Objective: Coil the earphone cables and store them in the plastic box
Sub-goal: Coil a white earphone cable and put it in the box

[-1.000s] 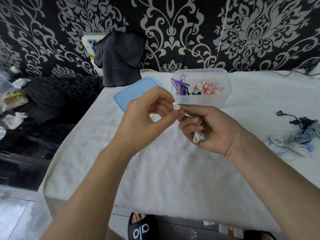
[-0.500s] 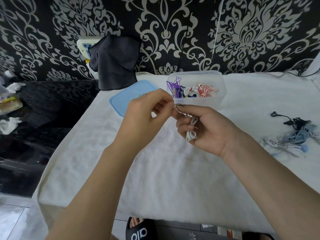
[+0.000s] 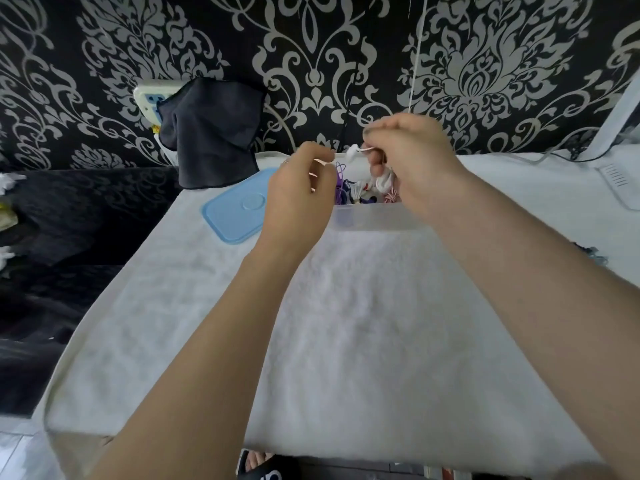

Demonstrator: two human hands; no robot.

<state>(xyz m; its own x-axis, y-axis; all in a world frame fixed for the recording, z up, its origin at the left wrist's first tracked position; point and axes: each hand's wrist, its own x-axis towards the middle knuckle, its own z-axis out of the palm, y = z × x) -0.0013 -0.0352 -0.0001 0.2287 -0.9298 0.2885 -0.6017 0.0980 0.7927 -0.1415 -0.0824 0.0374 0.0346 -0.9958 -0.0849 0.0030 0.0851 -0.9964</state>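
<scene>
Two hands over the plastic box (image 3: 374, 218), one white earphone between them.
My right hand (image 3: 412, 161) grips the coiled white earphone cable (image 3: 383, 180), one bud poking out; my left hand (image 3: 299, 199) is curled, and I cannot tell whether it holds anything.

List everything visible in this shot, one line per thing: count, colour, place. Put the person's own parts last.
plastic box: one, clear, far middle of the towel, open, under the hands
coiled earphones in the box: several, purple, white and red-white
white earphone coil: one, white, in the right hand's grip above the box
lid: one, light blue, flat on the towel left of the box
towel: one, white, covering the table
cloth: one, dark grey, hanging at the wall
wall socket: one, white, partly behind the cloth
sandal: one, black, floor at bottom edge
left hand: fingers curled, what it pinches unclear
right hand: holds the white coil
</scene>
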